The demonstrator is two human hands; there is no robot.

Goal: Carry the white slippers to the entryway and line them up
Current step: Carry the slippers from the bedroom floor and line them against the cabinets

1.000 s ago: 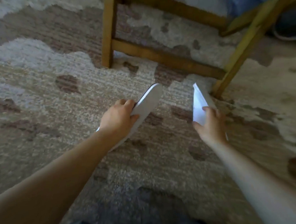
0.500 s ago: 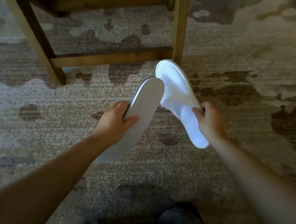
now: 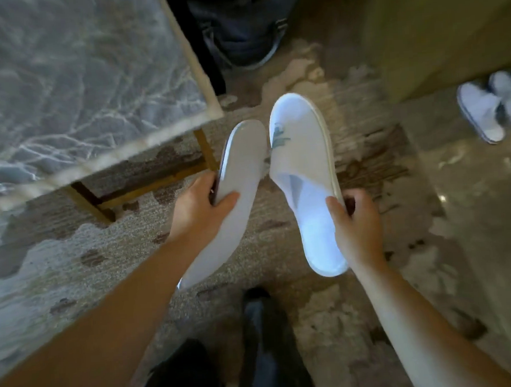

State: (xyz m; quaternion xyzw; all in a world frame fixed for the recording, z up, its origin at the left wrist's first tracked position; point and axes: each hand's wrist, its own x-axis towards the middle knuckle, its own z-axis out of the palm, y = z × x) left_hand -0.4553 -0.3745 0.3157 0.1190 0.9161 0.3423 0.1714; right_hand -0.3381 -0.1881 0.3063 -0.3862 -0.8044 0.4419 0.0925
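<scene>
I carry one white slipper in each hand, above the patterned carpet. My left hand [image 3: 200,210] grips the left slipper [image 3: 238,176] at its edge, its pale sole turned toward me. The right slipper [image 3: 301,148] is held top side up by my right hand [image 3: 359,226], which pinches its rim near the heel, thumb inside. Its toe carries a small blue-green mark. The two toes nearly touch, pointing away from me.
A marble-topped table [image 3: 62,94] with wooden legs fills the upper left. Another pair of white slippers [image 3: 494,107] lies on the shiny stone floor [image 3: 472,186] at the right. Someone's dark shoe [image 3: 245,41] is ahead, a tan wall upper right, my own dark shoes below.
The view has swung right and risen: the table top, stone floor and second slipper pair have come into sight. Both hands keep their slippers, now held higher and side by side.
</scene>
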